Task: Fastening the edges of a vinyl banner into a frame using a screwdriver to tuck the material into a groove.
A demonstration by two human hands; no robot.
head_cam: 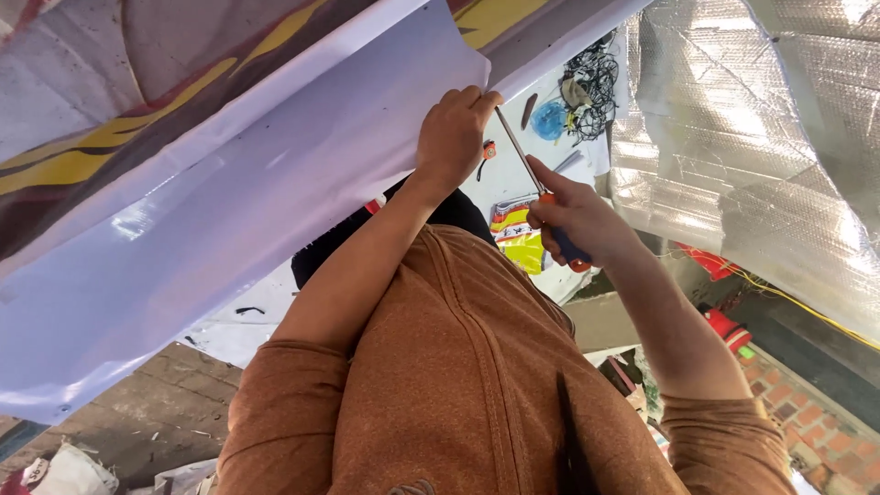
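Observation:
My left hand [454, 137] is shut on the corner edge of a large white banner sheet [247, 211] with yellow, red and dark printing along its far side. My right hand [576, 218] grips a screwdriver [536, 183] by its orange and blue handle. Its thin metal shaft slants up to the left, and the tip meets the sheet's edge right beside my left fingers. My forearms in brown sleeves reach out from the bottom of the view.
Silver foil bubble insulation [752, 137] hangs at the right. Beyond the hands a white surface holds a tangle of black cables [594, 78], a blue round object [550, 119] and a yellow packet [518, 240]. Brick flooring [816, 431] and a yellow cord [807, 307] lie at the lower right.

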